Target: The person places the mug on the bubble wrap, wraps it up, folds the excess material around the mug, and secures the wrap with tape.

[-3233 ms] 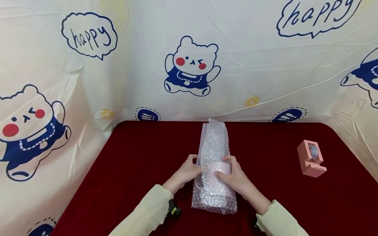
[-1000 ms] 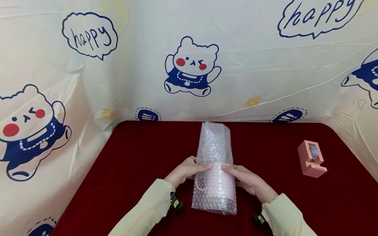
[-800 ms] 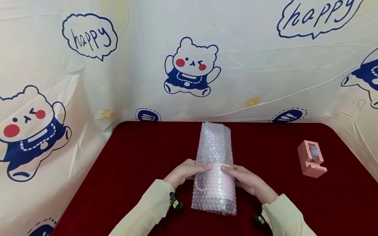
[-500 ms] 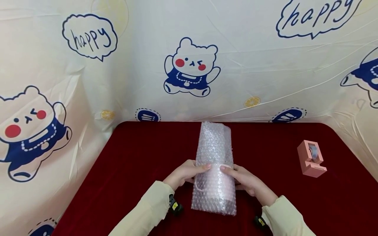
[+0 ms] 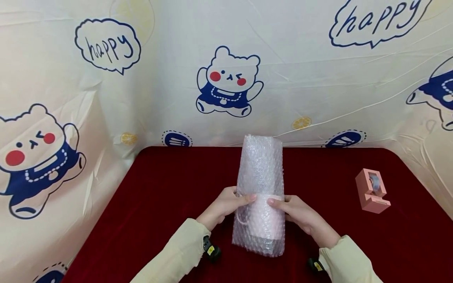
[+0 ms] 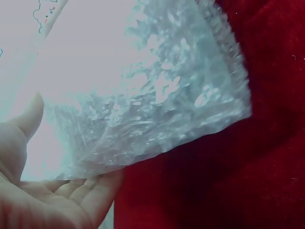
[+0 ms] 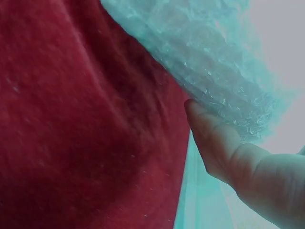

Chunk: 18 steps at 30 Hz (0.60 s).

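A pale pink mug (image 5: 266, 220) shows through a long sleeve of bubble wrap (image 5: 261, 165), its handle on the left side. My left hand (image 5: 226, 204) grips the bundle's left edge, thumb on top and fingers underneath. On the opposite edge my right hand (image 5: 301, 214) holds it the same way, with the thumb over the mug's rim area. In the left wrist view the fingers (image 6: 100, 193) support the wrap (image 6: 167, 109) from below. Fingers (image 7: 219, 143) lie under the wrap's edge (image 7: 205, 62) in the right wrist view. The bundle is tilted, its far end raised.
A pink tape dispenser (image 5: 373, 192) with a roll of tape stands at the right of the table. Dark red cloth (image 5: 170, 181) covers the table. Behind it hangs a white curtain (image 5: 293, 82) with printed bears.
Earlier the hands pressed the wrap's sides and top; now both thumbs lie on top with fingers beneath. Since half a second ago, the bundle's far end has risen and shifted slightly right.
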Available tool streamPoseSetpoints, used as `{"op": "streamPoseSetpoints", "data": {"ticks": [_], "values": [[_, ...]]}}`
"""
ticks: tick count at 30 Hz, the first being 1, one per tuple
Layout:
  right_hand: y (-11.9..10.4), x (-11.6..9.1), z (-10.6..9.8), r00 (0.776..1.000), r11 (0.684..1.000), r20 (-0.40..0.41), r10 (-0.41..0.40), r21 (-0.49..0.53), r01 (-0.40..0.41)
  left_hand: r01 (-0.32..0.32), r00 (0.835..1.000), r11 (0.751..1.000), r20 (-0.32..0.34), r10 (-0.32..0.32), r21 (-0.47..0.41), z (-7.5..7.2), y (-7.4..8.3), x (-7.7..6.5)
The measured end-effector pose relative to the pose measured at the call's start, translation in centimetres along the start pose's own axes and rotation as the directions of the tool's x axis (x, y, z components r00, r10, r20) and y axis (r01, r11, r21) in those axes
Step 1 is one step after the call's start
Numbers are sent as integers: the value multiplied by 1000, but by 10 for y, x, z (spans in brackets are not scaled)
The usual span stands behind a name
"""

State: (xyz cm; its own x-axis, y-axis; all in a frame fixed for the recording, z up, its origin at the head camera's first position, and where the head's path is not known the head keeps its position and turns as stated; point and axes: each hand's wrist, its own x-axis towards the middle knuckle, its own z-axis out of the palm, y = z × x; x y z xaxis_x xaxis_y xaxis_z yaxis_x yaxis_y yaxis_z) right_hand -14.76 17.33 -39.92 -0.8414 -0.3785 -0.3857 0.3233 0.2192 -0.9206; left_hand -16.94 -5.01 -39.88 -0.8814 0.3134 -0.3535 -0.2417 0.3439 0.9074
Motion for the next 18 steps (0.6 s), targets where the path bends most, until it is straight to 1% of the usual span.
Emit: {"op": "streamPoseSetpoints", "data": {"ticks": [5, 10, 14, 18], "values": [[-7, -3, -4, 997, 998, -41, -68, -11, 67, -84, 996, 996, -42, 83, -11, 2, 6, 2], [-13, -4, -6, 986, 990, -96, -133, -70, 126, -149, 986, 988, -76, 146, -33, 3, 13, 2], [-15, -5, -10, 979, 981, -110, -174, -105, 163, -174, 980, 984, -100, 171, -24, 4, 18, 2], [-15, -6, -13, 970, 969, -108, -217, -143, 201, -183, 977, 983, -111, 180, -20, 5, 20, 3]]}}
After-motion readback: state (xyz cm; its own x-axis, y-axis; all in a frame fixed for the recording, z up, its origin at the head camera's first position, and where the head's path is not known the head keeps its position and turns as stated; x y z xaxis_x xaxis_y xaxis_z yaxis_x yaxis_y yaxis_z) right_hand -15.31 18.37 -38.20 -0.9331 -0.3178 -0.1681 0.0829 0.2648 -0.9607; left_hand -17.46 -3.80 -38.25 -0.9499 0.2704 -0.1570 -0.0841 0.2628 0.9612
